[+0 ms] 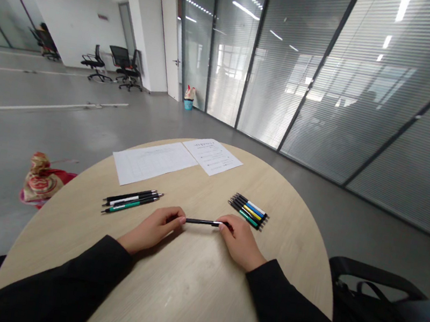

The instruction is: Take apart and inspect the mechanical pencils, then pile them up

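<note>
A black pen (200, 222) lies level between my two hands, just above or on the round wooden table (179, 286). My left hand (157, 228) pinches its left end, and the fingers of my right hand (241, 241) close on its right end. Beyond my left hand is a small group of pens (130, 201) side by side, with black, white and green barrels. Just past my right hand, several pens (248, 211) lie in a slanted row, showing white, blue, yellow and green parts.
Two printed paper sheets, a left one (157, 163) and a right one (213, 156), lie near the table's far edge. A patterned bag (42, 182) stands left of the table. A black chair (379, 279) is close on the right.
</note>
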Demonstrator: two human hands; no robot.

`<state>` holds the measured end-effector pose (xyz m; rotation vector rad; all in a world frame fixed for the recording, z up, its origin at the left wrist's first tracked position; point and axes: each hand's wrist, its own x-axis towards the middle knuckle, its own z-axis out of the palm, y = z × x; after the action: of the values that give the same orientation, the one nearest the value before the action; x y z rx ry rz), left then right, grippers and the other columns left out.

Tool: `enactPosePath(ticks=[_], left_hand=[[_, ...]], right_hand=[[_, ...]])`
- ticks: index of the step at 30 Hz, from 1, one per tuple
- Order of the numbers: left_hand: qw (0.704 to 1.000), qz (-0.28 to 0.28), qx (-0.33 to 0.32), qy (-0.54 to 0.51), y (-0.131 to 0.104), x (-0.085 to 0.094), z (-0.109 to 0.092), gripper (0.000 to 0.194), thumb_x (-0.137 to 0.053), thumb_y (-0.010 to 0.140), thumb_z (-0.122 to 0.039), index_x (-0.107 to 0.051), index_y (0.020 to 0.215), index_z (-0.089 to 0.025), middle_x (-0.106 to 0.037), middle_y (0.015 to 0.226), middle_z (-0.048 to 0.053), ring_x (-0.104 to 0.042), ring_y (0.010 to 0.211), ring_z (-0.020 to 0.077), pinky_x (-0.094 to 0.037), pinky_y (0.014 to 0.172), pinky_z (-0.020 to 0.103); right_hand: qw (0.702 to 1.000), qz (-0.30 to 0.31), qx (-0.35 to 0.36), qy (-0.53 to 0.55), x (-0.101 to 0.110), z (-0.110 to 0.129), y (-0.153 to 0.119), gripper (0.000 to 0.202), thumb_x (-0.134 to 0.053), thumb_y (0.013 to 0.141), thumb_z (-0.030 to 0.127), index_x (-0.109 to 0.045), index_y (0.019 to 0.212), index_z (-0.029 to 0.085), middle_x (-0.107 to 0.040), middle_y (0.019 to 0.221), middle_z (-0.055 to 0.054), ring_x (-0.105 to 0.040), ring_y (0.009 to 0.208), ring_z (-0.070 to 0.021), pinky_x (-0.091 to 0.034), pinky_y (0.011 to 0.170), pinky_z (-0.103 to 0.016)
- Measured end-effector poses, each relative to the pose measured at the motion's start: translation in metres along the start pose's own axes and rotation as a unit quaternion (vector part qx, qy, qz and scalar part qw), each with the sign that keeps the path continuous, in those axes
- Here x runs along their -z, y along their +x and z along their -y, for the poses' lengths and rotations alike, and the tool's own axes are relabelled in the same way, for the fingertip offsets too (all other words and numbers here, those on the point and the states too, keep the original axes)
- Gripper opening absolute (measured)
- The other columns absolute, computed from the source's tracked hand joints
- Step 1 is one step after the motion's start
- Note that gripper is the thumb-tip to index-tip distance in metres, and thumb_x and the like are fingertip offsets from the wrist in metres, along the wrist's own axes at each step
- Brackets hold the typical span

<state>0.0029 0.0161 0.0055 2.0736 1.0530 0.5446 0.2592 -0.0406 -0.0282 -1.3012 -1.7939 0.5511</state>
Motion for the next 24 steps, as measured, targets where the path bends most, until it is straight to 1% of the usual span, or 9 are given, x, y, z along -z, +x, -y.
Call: enactPosePath(ticks=[6, 11, 24], left_hand=[[1.000, -0.007, -0.005, 0.009, -0.0003, -0.0002, 0.0012, 0.034, -0.048, 0.095, -0.048, -0.060, 0.083, -0.018, -0.057, 0.073, 0.000, -0.049, 0.069, 0.0165, -0.036, 0.064, 0.027], [1.000, -0.005, -0.006, -0.002, 0.0001, -0.0010, 0.0049, 0.033, -0.049, 0.094, -0.048, -0.060, 0.084, -0.018, -0.057, 0.073, 0.000, -0.049, 0.069, 0.0165, -0.037, 0.063, 0.027], [1.000, -0.012, -0.012, 0.011, -0.0004, -0.0002, 0.0041, 0.033, -0.049, 0.095, -0.048, -0.059, 0.086, -0.018, -0.057, 0.074, 0.000, -0.048, 0.070, 0.0173, -0.036, 0.063, 0.027]], right_hand=[[1.000, 0.002, 0.000, -0.003, 0.0007, 0.0003, -0.0005, 0.015, -0.055, 0.093, 0.015, -0.070, 0.094, 0.020, -0.071, 0.093, -0.005, -0.064, 0.089, -0.0195, -0.047, 0.084, -0.033], [1.000, 0.003, -0.002, -0.010, 0.0010, 0.0014, -0.0002, 0.016, -0.056, 0.093, 0.015, -0.071, 0.094, 0.020, -0.072, 0.092, -0.005, -0.064, 0.089, -0.0197, -0.047, 0.084, -0.033], [1.000, 0.005, -0.009, -0.003, 0.0010, 0.0025, -0.0004, 0.015, -0.057, 0.092, 0.015, -0.071, 0.094, 0.020, -0.072, 0.093, -0.005, -0.064, 0.089, -0.0194, -0.046, 0.083, -0.032]])
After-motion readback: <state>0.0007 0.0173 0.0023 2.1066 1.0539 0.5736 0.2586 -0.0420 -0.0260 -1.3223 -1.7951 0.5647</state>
